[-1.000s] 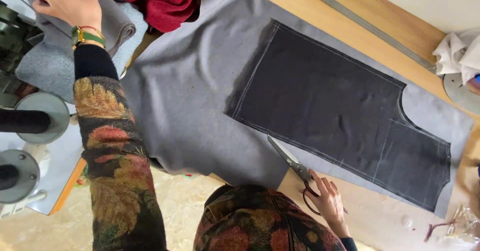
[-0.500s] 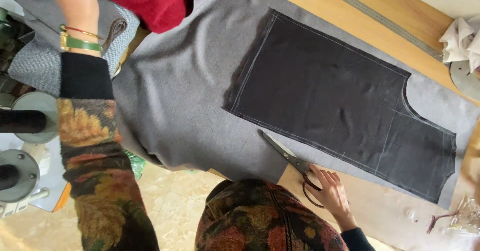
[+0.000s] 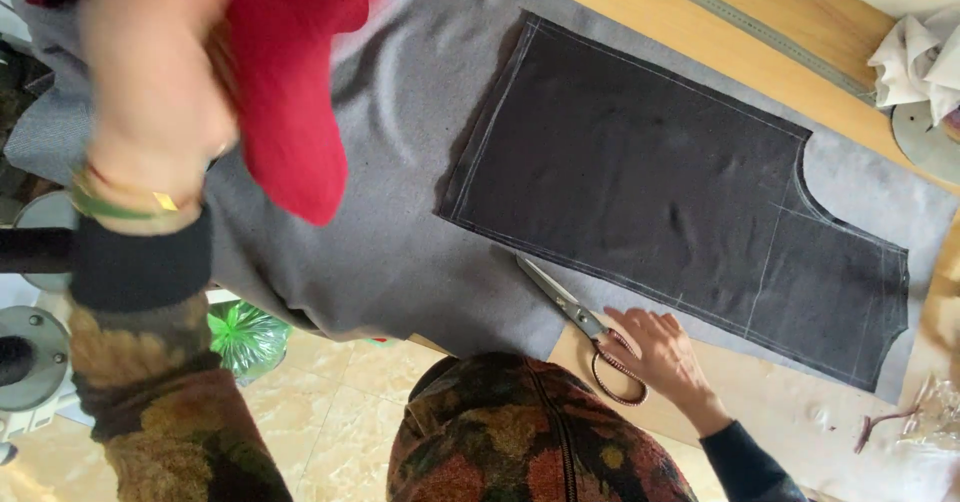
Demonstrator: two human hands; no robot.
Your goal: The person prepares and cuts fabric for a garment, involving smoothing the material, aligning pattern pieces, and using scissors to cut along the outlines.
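My left hand (image 3: 150,92) is raised close to the camera and blurred, gripping a red cloth (image 3: 290,92) that hangs over the grey fabric (image 3: 400,242). It wears bangles at the wrist. My right hand (image 3: 660,354) rests at the near table edge on the handles of metal scissors (image 3: 565,302). Their blades point at the corner of a dark cut piece (image 3: 650,182). That piece lies flat on the grey fabric and is outlined in chalk.
The wooden table (image 3: 770,62) carries a long metal ruler (image 3: 750,27), crumpled white cloth (image 3: 920,57) and a round metal plate (image 3: 925,137) at the far right. A green plastic bag (image 3: 245,337) lies on the tiled floor, with round machine parts (image 3: 30,352) at left.
My left hand has pulled back from the far left of the table toward the camera, bringing the red cloth up with it. The right hand and scissors stay at the dark piece's corner.
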